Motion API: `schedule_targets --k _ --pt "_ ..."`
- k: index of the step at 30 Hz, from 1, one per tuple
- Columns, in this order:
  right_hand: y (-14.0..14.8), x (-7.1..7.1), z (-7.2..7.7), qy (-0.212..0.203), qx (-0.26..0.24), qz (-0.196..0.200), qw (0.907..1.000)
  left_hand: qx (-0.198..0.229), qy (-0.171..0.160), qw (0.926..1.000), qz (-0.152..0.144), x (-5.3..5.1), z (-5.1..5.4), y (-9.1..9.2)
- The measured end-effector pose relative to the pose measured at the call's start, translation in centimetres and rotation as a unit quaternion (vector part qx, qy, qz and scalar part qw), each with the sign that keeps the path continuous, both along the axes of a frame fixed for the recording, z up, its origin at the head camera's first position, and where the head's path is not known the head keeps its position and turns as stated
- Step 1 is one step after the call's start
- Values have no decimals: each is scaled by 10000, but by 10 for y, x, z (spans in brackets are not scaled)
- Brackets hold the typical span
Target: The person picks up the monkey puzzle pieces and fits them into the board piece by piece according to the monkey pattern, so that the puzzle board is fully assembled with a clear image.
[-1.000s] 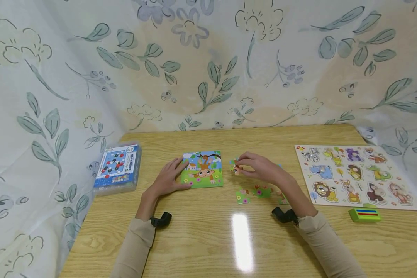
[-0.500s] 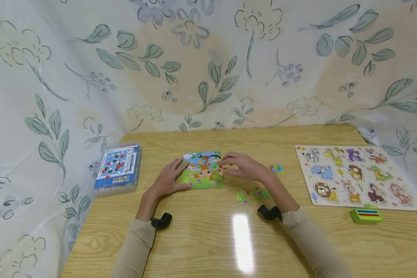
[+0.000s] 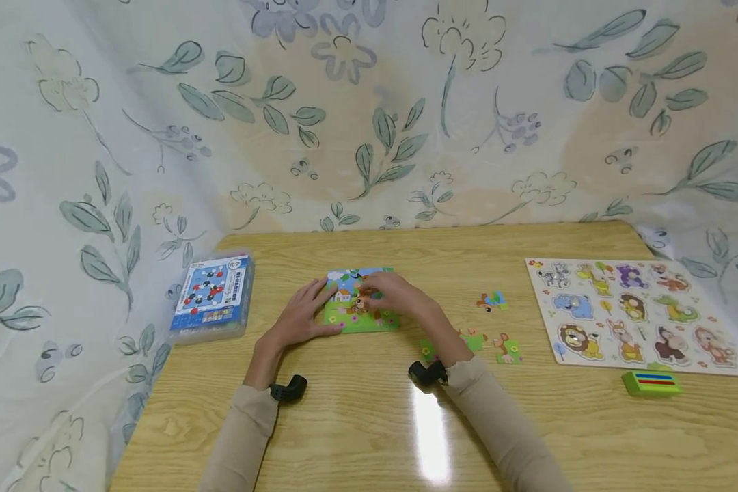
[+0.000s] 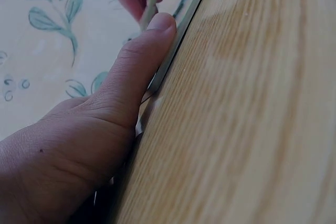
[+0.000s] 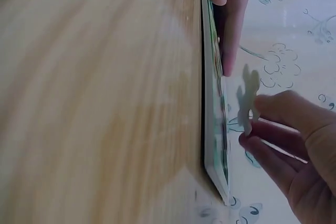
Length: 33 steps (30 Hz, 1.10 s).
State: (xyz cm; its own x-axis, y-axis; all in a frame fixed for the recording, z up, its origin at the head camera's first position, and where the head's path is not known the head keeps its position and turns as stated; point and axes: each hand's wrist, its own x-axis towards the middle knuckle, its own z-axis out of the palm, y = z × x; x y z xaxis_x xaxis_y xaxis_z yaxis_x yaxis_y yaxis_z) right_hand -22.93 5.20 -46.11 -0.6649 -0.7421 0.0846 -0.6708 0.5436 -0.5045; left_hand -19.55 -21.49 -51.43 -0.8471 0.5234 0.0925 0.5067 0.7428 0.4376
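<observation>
Brought the right hand (image 3: 396, 294) leftward since half a second ago, over the monkey jigsaw puzzle (image 3: 369, 327). Resting the left hand (image 3: 298, 318) at the puzzle's left edge on the desk (image 3: 357, 424), with thumb and fingers wide; pinching a jigsaw piece (image 5: 249, 97) above it in the right fingers; with loose pieces (image 3: 509, 350) before the animal puzzle board (image 3: 605, 313)
</observation>
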Motion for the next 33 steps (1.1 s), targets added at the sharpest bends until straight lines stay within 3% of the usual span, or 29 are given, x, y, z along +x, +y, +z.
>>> schedule_targets --k 9,33 --pt "-7 -3 0 -114 252 -202 9994 38 53 10000 6 0 -1 -1" --pt "-4 -1 -4 525 234 202 9981 -3 28 10000 19 -1 -4 0"
